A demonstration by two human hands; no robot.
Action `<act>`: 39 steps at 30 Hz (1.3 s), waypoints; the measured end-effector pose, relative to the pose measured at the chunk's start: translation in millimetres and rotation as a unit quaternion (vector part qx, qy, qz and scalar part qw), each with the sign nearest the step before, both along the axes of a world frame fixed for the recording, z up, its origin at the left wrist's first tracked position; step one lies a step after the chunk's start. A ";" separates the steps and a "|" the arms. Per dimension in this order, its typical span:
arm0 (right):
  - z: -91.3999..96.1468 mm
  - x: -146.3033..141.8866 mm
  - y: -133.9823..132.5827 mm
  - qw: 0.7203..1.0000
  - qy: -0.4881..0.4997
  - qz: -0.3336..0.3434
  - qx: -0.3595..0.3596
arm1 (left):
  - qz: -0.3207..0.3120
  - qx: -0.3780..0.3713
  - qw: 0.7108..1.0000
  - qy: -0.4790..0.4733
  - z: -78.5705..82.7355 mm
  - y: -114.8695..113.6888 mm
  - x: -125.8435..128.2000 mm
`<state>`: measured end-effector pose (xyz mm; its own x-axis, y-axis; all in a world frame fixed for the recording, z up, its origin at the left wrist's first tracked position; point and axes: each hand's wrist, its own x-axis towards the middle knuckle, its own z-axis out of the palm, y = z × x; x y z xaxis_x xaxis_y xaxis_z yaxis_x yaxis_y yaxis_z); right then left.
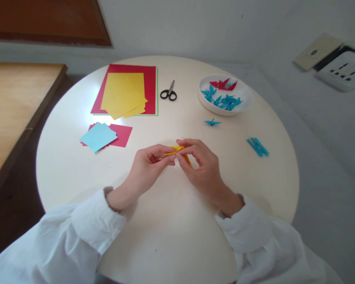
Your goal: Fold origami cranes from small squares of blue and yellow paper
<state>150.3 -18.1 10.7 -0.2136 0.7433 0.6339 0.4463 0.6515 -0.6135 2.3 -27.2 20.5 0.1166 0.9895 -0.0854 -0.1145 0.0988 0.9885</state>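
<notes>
A small folded yellow paper (pixel 176 150) is held just above the middle of the round white table (pixel 165 236). My left hand (pixel 149 161) pinches its left end with thumb and fingers. My right hand (pixel 199 165) pinches its right part, fingers curled over the top. Both hands meet at the paper, and most of it is hidden by my fingers. White sleeves cover both forearms.
Yellow sheets (pixel 122 94) lie on red sheets (pixel 150 83) at the back left, and a light blue square (pixel 98 136) lies on smaller red paper. Black scissors (pixel 169 92), a white bowl (pixel 245 103) of blue and red paper cranes, one loose blue crane (pixel 212 122), blue folded strips (pixel 257 146).
</notes>
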 end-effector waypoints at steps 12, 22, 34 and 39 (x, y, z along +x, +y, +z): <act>-0.3 -1.0 0.4 1.000 0.003 -0.016 0.014 | 0.049 -0.007 0.998 0.041 1.5 -0.2 1.1; 3.2 -1.7 -0.2 1.000 0.006 -0.014 0.011 | 0.056 0.018 0.997 0.040 3.1 -2.3 2.3; 2.0 -2.6 -0.5 1.000 0.006 -0.020 0.005 | 0.055 0.018 0.996 0.066 3.6 -2.8 1.4; 1.2 -2.0 -0.2 1.000 0.006 -0.027 0.002 | 0.043 0.016 0.996 0.072 4.3 -2.6 1.1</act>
